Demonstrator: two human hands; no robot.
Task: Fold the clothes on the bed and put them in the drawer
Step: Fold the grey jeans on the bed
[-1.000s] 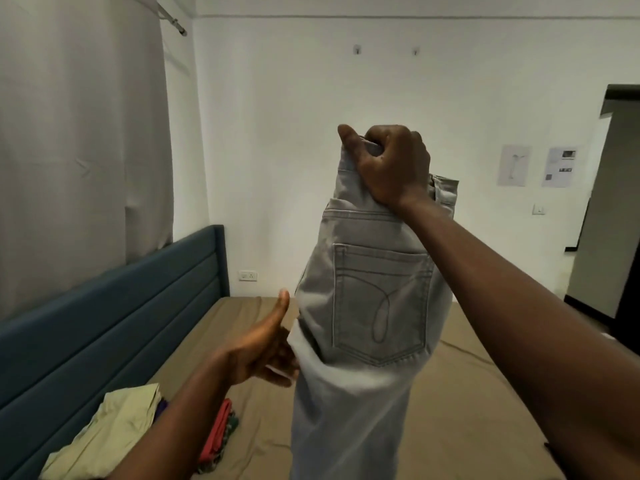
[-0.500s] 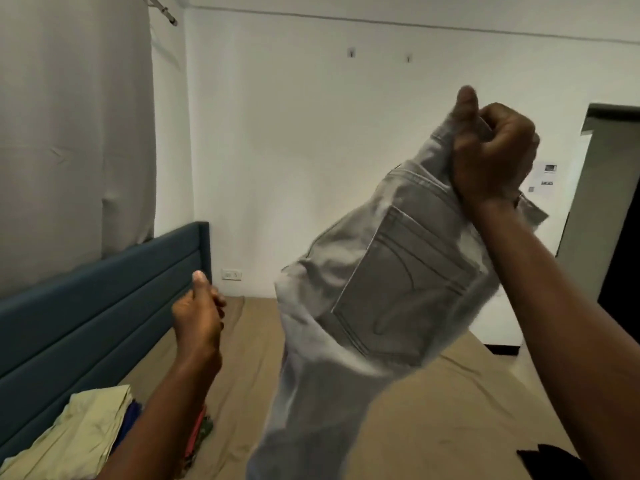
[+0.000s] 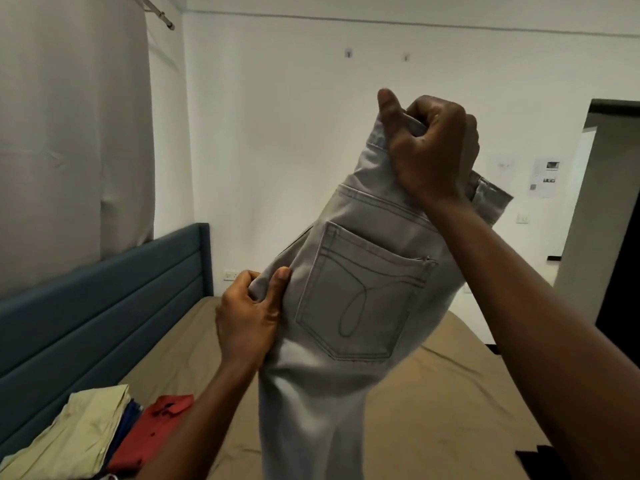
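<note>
A pair of light grey jeans (image 3: 346,306) hangs in the air in front of me, back pocket facing me, legs dropping out of view below. My right hand (image 3: 433,147) grips the waistband at the top, fingers curled round it. My left hand (image 3: 249,313) pinches the left side seam of the jeans beside the pocket, thumb on the cloth. The bed (image 3: 433,410) with a tan sheet lies underneath. No drawer is in view.
Folded clothes lie at the bed's near left: a pale yellow garment (image 3: 69,438), something blue under it, and a red shirt (image 3: 152,434). A teal headboard (image 3: 104,299) runs along the left under a grey curtain. A dark doorway (image 3: 620,237) opens at right.
My right hand swung the jeans out to the right and brought them back to centre. My left hand, free half a second ago, now pinches the jeans' left seam.
</note>
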